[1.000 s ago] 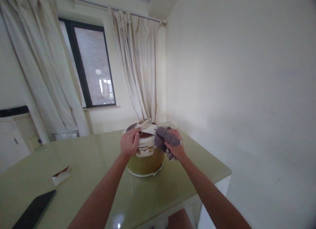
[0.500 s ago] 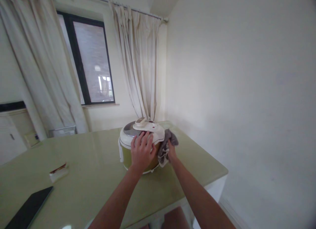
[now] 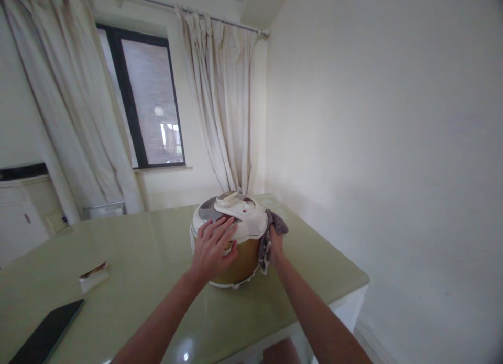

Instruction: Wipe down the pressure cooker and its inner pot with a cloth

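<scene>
A round rice cooker point(image 3: 239, 259) with a white lid and olive-gold body stands on the pale green glass table point(image 3: 157, 280), near its far right corner. My left hand point(image 3: 212, 246) lies flat against the cooker's near side, fingers spread over the lid rim. My right hand point(image 3: 275, 241) presses a grey cloth point(image 3: 269, 238) against the cooker's right side; the cloth hangs down past the lid edge. Most of my right hand is hidden behind the cloth and cooker.
A dark flat tablet point(image 3: 43, 335) lies at the table's near left edge, and a small white packet point(image 3: 93, 277) sits beyond it. Cream curtains point(image 3: 223, 107) frame a dark window point(image 3: 147, 102) behind. A white wall point(image 3: 385, 144) runs along the right.
The cooker has been turned between my hands. My left hand went from the lid top to the near side. The cloth moved from the lid's top edge down to the right side.
</scene>
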`<state>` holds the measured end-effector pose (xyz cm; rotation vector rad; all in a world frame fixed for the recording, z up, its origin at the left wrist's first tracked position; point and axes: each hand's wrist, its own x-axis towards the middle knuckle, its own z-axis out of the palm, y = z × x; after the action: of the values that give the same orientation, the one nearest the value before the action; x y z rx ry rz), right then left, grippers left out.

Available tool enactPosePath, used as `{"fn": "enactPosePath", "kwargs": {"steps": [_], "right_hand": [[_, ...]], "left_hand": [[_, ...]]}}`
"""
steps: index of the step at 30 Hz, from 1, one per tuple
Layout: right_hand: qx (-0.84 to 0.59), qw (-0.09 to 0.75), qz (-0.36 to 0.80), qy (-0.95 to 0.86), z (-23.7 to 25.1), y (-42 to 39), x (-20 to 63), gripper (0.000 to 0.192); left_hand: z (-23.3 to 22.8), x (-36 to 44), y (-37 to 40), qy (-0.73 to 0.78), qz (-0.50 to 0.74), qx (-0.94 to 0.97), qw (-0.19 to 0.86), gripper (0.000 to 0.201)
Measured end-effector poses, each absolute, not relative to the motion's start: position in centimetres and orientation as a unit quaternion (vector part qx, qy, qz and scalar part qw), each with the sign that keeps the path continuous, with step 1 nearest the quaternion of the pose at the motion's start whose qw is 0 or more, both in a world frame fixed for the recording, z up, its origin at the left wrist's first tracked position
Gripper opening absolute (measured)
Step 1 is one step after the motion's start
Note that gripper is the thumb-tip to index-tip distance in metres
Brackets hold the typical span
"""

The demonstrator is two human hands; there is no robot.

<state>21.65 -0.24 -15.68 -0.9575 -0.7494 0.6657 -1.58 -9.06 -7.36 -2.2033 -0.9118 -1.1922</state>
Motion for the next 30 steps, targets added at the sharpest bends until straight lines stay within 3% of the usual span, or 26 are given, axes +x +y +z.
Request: {"fn": "enactPosePath", "kwargs": {"steps": [5,8,11,16,23,30], "right_hand": [[-0.406,0.748,0.358,-0.384,-12.2,1.6,24.6,0.046],[-0.409,0.737,0.377,-0.385,-9.6,1.5,24.6,0.042],[-0.377,0.713,0.316,-0.500,-5.7,1.3,23.7,0.034],[-0.386,0.543,0.171,-0.726,-0.2,-1.9,21.7,0.021],[-0.331,0.448,0.037,-0.830,0.0,-10.6,22.1,0.037],[-0.497,0.467,0.004,-0.731,-0.6,-5.0,21.5,0.026]], "left_hand": [[-6.9,-7.0,-8.7,-0.243,-0.402,-0.852,0.230,0.071],[-7.2,-10.2,-7.8,-0.232,-0.394,-0.859,0.232,0.076],[-7.7,-13.0,-7.1,-0.259,-0.396,-0.853,0.220,0.071],[-7.7,-15.3,-8.3,-0.312,-0.378,-0.861,0.135,0.059],[-2.9,-11.3,-9.0,-0.411,-0.417,-0.810,0.035,0.047],[-2.5,-8.6,-7.9,-0.474,-0.410,-0.779,-0.002,0.059]]}}
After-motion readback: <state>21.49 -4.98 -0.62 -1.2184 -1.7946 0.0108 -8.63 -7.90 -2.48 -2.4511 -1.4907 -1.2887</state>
